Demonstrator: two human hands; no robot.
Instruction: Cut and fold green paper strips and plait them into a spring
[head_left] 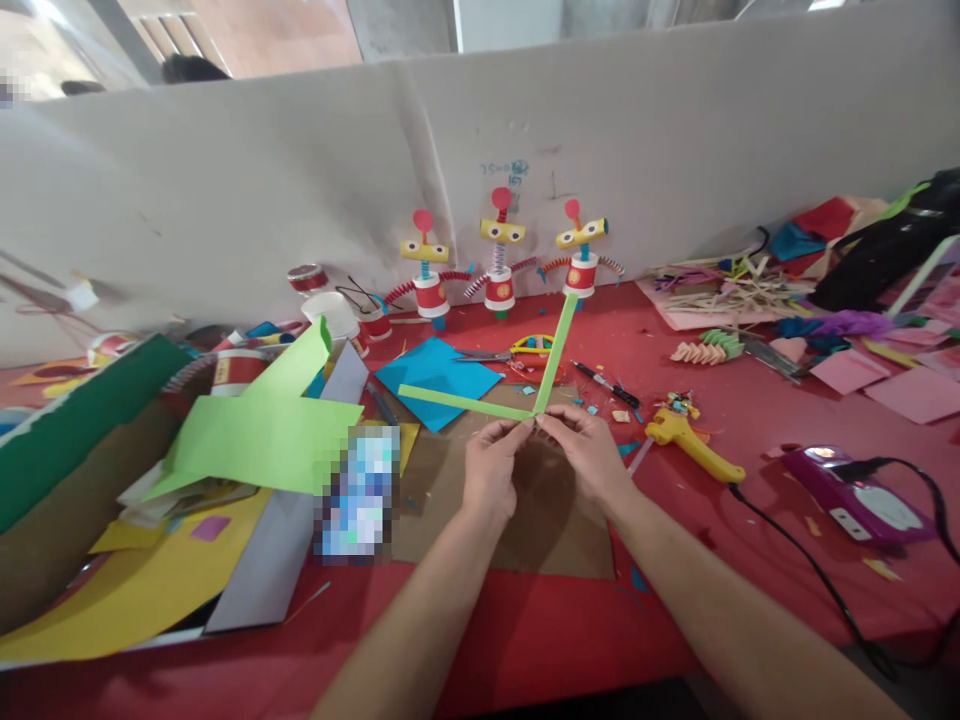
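My left hand (491, 462) and my right hand (585, 450) meet over a brown cardboard sheet (450, 500) on the red table (555, 630). Both pinch the corner where two light green paper strips (553, 358) join. One strip runs left over the blue paper (435, 372); the other rises toward three paper-cup robot figures (499, 262) standing by the white partition. Fingers of both hands are closed on the joint.
Green, yellow and grey paper sheets (262, 435) pile at the left. Scissors (517, 352), a pen (606, 383) and a yellow glue gun (694, 440) lie behind my hands. A purple device (855, 495) with a black cable sits right; scraps and sticks (720, 295) beyond.
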